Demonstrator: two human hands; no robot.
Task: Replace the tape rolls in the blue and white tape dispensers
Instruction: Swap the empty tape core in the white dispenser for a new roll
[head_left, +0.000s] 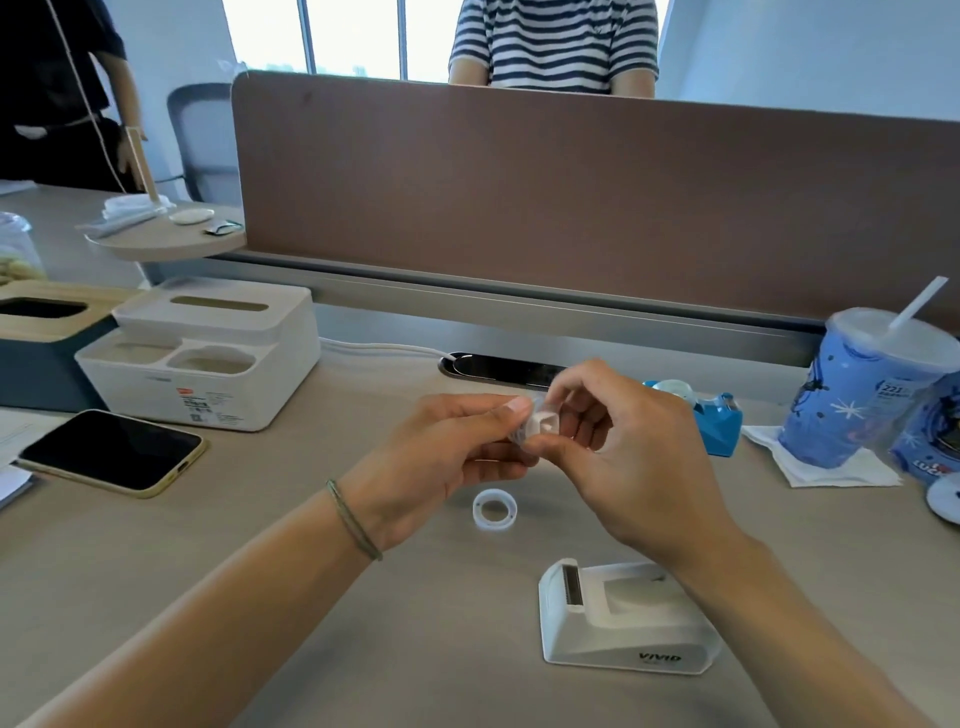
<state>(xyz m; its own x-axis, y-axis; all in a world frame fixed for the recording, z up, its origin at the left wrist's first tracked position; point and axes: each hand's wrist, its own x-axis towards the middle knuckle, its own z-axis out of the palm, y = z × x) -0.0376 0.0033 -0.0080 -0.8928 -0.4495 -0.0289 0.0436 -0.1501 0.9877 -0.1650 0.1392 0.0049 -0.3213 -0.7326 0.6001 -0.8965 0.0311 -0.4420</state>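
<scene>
Both hands meet above the beige tabletop (260, 597). The left hand (447, 457) and right hand (623, 457) pinch a small white plastic tape roll hub (540, 423) between closed fingers. A white plastic ring (494, 510) lies below them. The empty white tape dispenser (623, 621) sits nearer; the blue tape dispenser (711, 421) stands just right of the hands.

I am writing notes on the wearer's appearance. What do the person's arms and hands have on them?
Both forearms are bare, with no sleeves in view. The left wrist carries a thin greenish-grey bracelet, looped as two close strands. The left hand and right hand show no gloves, rings or watch.
</scene>
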